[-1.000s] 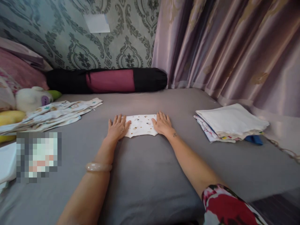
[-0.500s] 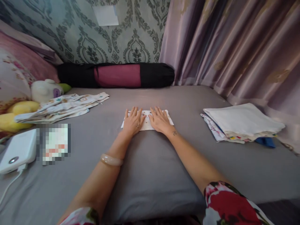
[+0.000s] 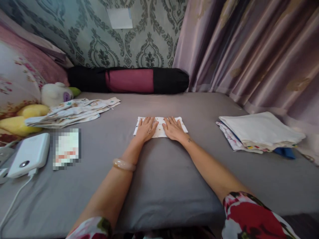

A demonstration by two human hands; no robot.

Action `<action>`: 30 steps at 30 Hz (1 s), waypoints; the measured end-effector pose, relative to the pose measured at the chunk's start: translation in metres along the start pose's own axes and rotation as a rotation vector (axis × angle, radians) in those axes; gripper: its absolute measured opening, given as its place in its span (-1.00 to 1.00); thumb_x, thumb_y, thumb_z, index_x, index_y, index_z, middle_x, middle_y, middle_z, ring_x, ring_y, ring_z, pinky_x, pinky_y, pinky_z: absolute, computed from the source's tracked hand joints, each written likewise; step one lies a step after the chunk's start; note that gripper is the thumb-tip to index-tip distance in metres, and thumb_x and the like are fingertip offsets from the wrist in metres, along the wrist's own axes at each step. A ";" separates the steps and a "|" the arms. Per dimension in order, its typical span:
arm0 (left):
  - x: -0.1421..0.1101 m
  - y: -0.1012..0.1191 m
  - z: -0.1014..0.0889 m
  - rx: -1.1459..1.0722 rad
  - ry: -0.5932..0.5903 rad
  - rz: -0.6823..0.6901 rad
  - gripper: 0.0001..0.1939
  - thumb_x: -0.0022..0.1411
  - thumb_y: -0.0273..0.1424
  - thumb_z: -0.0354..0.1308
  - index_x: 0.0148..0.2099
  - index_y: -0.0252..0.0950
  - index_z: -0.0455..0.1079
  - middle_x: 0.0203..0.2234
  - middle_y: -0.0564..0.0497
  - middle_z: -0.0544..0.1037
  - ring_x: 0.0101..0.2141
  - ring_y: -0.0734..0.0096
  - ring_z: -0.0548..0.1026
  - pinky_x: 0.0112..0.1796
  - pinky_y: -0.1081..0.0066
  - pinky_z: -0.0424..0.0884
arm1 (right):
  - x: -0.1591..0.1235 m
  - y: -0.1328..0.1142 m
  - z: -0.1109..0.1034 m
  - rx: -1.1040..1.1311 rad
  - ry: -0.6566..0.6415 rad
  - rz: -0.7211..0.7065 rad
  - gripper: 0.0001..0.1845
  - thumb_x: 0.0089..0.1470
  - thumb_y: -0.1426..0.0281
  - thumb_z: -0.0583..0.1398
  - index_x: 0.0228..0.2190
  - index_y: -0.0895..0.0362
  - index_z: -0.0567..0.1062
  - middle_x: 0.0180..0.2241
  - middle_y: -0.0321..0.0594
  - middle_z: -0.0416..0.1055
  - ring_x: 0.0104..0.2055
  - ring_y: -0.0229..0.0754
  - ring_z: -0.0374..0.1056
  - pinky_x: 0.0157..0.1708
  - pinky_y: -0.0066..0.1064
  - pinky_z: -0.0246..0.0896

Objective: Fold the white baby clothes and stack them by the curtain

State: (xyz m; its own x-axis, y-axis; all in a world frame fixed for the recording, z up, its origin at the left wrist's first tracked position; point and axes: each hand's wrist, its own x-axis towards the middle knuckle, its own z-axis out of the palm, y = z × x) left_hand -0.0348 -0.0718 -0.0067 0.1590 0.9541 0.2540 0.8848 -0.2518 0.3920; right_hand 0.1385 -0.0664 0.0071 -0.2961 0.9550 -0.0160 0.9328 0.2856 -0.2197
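A small folded white cloth (image 3: pixel 159 132) with tiny coloured marks lies flat on the grey bed sheet (image 3: pixel 171 176). My left hand (image 3: pixel 147 128) rests palm down on its left half, fingers stretched out. On the right half lies my right hand (image 3: pixel 174 128), also flat with fingers extended. A strip of the cloth shows between the two hands, and its outer corners stick out on both sides. The parts under my palms are hidden.
To the right lies a stack of folded cloths (image 3: pixel 261 131). At left are loosely layered patterned cloths (image 3: pixel 82 111), plush toys (image 3: pixel 53 94), a white power bank (image 3: pixel 30 154) with a cable, and a blurred-out item (image 3: pixel 66 149). A black and maroon bolster-shaped bag (image 3: pixel 129 80) lies along the wall.
The view has shifted a little, so things appear slightly further right. Both hands stay flat on the folded cloth, with their fingers a little lower against its far edge.
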 end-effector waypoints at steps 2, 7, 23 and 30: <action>0.005 -0.007 -0.003 -0.161 0.140 -0.030 -0.48 0.41 -0.21 -0.27 0.23 -0.34 0.26 0.14 -0.23 0.40 0.17 0.15 0.32 0.19 0.09 0.16 | 0.003 -0.007 -0.004 0.009 -0.003 0.004 -0.36 0.32 0.17 -0.23 0.30 0.21 0.07 0.35 0.03 -0.07 0.38 0.08 -0.21 0.29 0.11 -0.36; 0.013 -0.033 -0.007 -0.350 0.388 -0.132 -0.56 0.31 -0.35 -0.05 0.17 -0.39 0.30 0.10 -0.26 0.44 0.12 0.16 0.39 0.14 0.17 0.26 | 0.009 -0.035 -0.001 0.058 0.055 -0.071 -0.40 0.32 0.22 -0.20 0.30 0.15 0.06 0.36 -0.04 -0.12 0.39 0.02 -0.24 0.28 0.15 -0.32; 0.013 -0.056 -0.018 -0.422 0.491 -0.401 -0.57 0.20 -0.45 -0.10 0.07 -0.36 0.38 0.01 -0.20 0.52 0.06 0.23 0.45 0.10 0.22 0.33 | 0.019 -0.068 0.001 -0.022 0.074 -0.087 -0.42 0.31 0.27 -0.15 0.24 0.30 0.18 0.32 0.08 -0.01 0.37 0.06 -0.17 0.28 0.14 -0.38; 0.011 -0.059 -0.022 -0.399 0.512 -0.456 -0.59 0.19 -0.45 -0.10 0.04 -0.35 0.39 -0.03 -0.18 0.54 0.03 0.22 0.46 0.08 0.22 0.36 | 0.028 -0.087 0.021 -0.049 0.077 -0.113 -0.35 0.32 0.21 -0.18 0.26 0.35 0.13 0.32 0.05 -0.01 0.38 -0.01 -0.18 0.31 0.00 -0.43</action>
State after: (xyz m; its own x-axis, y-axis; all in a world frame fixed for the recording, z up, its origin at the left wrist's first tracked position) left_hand -0.0946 -0.0497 -0.0074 -0.4881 0.8081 0.3297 0.5754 0.0139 0.8178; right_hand 0.0451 -0.0659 0.0052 -0.3846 0.9195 0.0816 0.9041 0.3931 -0.1675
